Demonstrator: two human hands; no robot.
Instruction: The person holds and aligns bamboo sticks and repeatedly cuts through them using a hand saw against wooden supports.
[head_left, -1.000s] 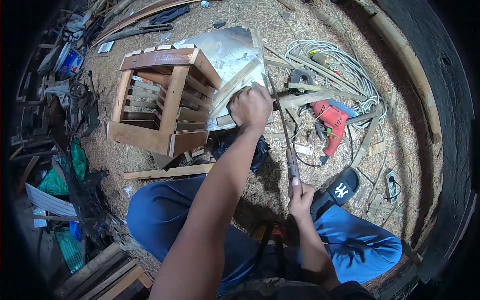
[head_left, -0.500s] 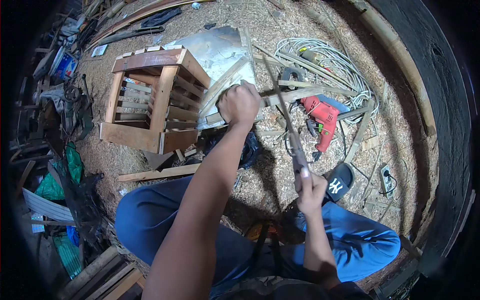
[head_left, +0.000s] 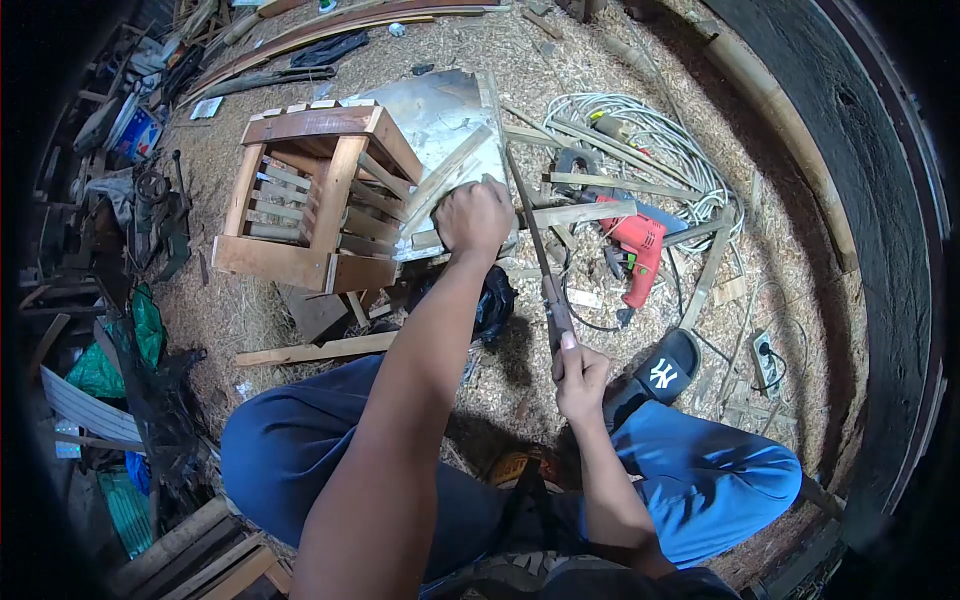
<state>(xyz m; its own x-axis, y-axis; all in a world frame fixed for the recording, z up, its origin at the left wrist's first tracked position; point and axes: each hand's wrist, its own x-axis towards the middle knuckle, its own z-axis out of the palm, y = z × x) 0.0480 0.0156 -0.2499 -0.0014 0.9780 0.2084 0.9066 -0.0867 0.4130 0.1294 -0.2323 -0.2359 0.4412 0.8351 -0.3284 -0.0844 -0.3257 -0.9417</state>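
My left hand (head_left: 475,218) is wrapped round a thin wooden strip (head_left: 590,213), whose ends show on both sides of the fist, over a pale worn board (head_left: 433,110). My right hand (head_left: 583,378) grips the handle of a long, narrow dark blade tool (head_left: 545,255). The blade points up and away, crossing the strip just right of my left fist. Left of that fist stands a slatted wooden frame (head_left: 342,195). Another wooden strip (head_left: 447,180) lies at an angle on the board.
A red power drill (head_left: 637,245) lies at the right, by a coil of pale cable (head_left: 700,160). A power socket (head_left: 766,362) is farther right. Near my left knee are a long wooden piece (head_left: 318,350) and a black plastic bag (head_left: 494,303). Scrap wood and green sheeting (head_left: 100,370) lie left.
The blade tool and my right hand have shifted left since half a second ago, and the blade is back against the strip's side of my left fist. My left hand keeps its hold.
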